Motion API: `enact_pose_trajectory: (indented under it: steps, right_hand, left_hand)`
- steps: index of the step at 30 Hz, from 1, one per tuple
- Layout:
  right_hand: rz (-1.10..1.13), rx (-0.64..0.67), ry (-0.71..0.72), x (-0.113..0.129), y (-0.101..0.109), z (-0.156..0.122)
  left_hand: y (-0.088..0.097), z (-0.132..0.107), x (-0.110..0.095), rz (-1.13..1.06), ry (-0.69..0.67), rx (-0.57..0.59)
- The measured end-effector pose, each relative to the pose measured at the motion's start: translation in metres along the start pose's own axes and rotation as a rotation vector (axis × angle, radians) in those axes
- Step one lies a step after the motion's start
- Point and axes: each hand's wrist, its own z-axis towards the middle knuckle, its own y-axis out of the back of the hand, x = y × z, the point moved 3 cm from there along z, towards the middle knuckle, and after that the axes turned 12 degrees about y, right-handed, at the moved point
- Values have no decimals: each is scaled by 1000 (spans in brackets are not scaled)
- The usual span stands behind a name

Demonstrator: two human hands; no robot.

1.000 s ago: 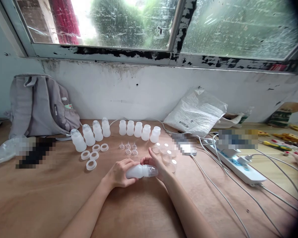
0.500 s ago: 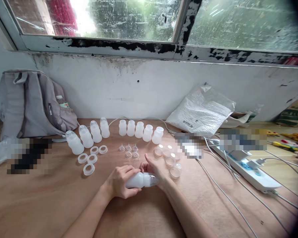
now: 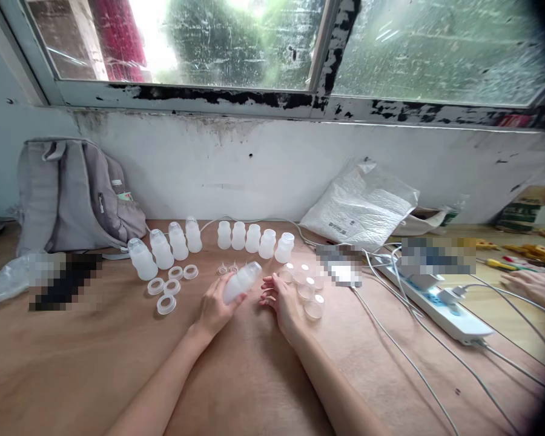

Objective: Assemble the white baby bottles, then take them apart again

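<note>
Head view, clock directions being taken from the frosted bottle point(image 3: 242, 282), with 12 pointing toward the wall. My left hand point(image 3: 215, 307) is clamping this bottle, which is leaning with its upper end between 1 and 2 o'clock. My right hand point(image 3: 282, 303) is staying apart from it at 3 o'clock, the fingers loosely bent. Small clear teats point(image 3: 221, 269) are lying at 10 and 11, partly hidden by my left hand and the bottle. White rings point(image 3: 166, 304) are lying at 9; four covered bottles point(image 3: 178, 242) are standing at 10; five uncovered bottles point(image 3: 253, 238) are standing from 11 to nearly 2. Clear caps point(image 3: 313, 310) are lying at 3, just beyond my right hand. At 2, a silver mailer point(image 3: 363, 203) is bearing a small dark printed block, too small for reading. Farther off, between 2 and 3, a dark green package point(image 3: 519, 215) is showing pale, blurred print. At 10, a grey backpack point(image 3: 68, 194) is carrying a green-and-white label point(image 3: 126, 196) in its side pocket, the lettering being illegible.
</note>
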Motion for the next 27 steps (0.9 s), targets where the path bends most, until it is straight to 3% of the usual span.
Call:
enact_pose_trajectory:
  steps: [6,9,13,18,27]
  right_hand:
    - [-6,8,-6,2,5,0]
    - [-20,36,-16,-1,5,0]
    - [-35,70,-14,-2,4,0]
    - [-58,89,8,-4,2,1]
    - [-105,108,24,-6,-1,2]
  left_hand:
    - [8,22,46,-180,290,-150]
    - [11,29,61,-141,325,-198]
    - [12,32,65,-14,295,-248]
    - [7,40,67,54,351,-280]
    - [-10,87,72,91,386,-398]
